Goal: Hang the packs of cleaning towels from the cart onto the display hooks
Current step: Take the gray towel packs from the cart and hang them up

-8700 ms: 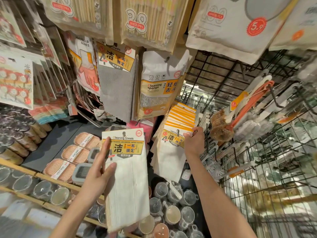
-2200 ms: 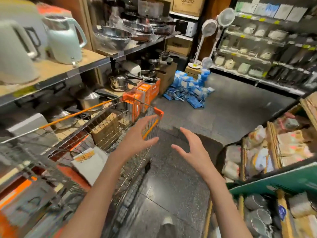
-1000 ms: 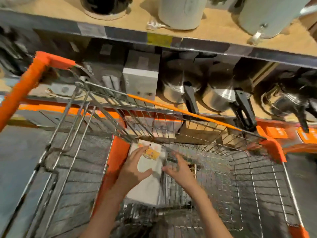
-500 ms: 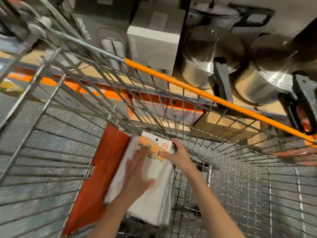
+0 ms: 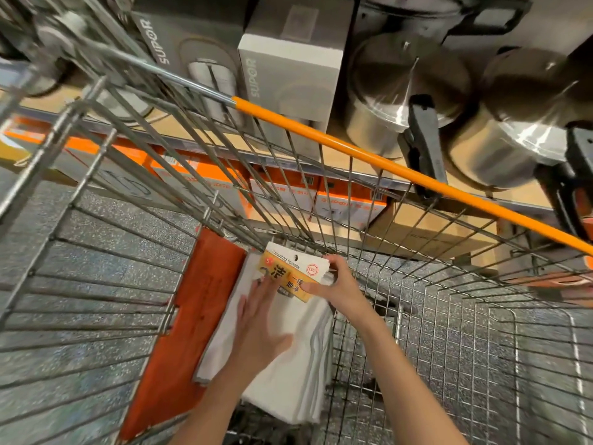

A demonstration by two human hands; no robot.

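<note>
A stack of white cleaning towel packs (image 5: pixel 301 358) with yellow header cards lies in the bottom of the wire cart (image 5: pixel 449 348), beside an orange panel. My left hand (image 5: pixel 260 329) lies flat on the top pack with its fingers straight. My right hand (image 5: pixel 337 287) pinches the header card of the top pack (image 5: pixel 296 269) at its right edge, thumb on top. The display hooks are out of view.
The cart's orange-handled rim (image 5: pixel 385 162) crosses above the hands. Behind it a shelf holds grey boxed goods (image 5: pixel 288 75), steel pots with black handles (image 5: pixel 401 91) and orange boxes (image 5: pixel 349 203) lower down. Grey speckled floor shows through the cart wires.
I turned from the display rack to the cart and reached in. Both hands came down onto the towel stack; in the last half second my right hand closed on the top pack's header card.
</note>
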